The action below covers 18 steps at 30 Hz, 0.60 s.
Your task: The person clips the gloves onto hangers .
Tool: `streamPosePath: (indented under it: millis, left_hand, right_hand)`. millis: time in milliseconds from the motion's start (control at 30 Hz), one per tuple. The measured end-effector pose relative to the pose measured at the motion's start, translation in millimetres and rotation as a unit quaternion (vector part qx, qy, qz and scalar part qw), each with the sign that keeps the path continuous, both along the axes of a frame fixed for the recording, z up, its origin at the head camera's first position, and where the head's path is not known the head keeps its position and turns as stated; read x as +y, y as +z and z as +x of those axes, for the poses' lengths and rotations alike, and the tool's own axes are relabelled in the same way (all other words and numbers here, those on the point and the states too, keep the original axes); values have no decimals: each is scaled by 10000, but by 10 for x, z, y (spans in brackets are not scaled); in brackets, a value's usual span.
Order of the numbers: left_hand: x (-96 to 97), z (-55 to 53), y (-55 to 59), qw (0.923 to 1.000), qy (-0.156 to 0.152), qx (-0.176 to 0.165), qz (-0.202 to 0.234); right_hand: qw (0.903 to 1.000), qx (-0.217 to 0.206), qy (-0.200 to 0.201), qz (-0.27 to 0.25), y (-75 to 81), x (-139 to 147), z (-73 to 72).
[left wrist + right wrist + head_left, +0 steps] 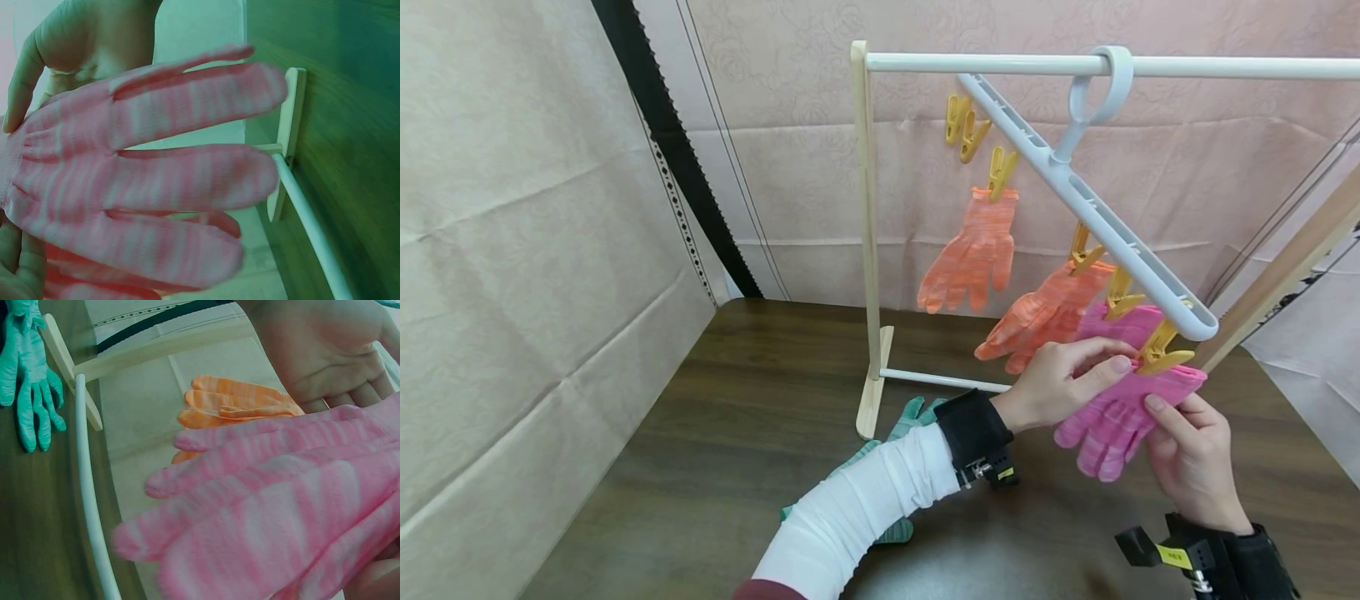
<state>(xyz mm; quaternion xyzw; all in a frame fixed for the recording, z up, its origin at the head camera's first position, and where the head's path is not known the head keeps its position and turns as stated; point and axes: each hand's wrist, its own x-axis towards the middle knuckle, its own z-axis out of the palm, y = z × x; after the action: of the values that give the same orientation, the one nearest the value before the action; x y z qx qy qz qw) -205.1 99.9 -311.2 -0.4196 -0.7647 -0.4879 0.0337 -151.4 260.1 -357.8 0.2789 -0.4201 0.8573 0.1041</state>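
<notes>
A pink striped glove [1105, 433] hangs fingers down, its cuff in the jaws of a yellow clothespin [1161, 350] under the near end of a light blue hanger [1097, 200]. My left hand [1060, 383] pinches the cuff's left corner, beside that clothespin. At the cuff's right side my right hand [1195, 454] holds the fabric, thumb in front. Right behind hangs another pink glove [1093, 321], partly hidden. In the left wrist view the glove [175, 181] covers most of the picture; the right wrist view shows my left hand [319, 356] at the cuff.
Two orange gloves hang farther along, one far [973, 246] and one nearer [1052, 312]. Spare yellow clothespins [955, 117] dangle at the hanger's far end. The hanger hooks over a white rail [970, 63] on a wooden stand. Green gloves [895, 531] lie on the table beneath my left forearm.
</notes>
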Motion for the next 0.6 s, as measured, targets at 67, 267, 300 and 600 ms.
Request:
streamPosePath:
  millis: [67,267,300,600]
  left_hand:
    - [-27,-8,-35,10000,-2,-74,-60]
    - [-124,-36,-144,9995,27,-167,-259]
    - [-139,-42,-164,9995,38,-161,-269]
    - [-306,-108,-332,9994,133,-43,-302]
  right_hand:
    - [9999,-66,-37,65,-26,4,0]
    - [9992,-71,355,-174,-114,29,-21]
    - [9991,-67,373,-177,-124,34,-21]
    - [9992,-169,322,-154,-169,55,-15]
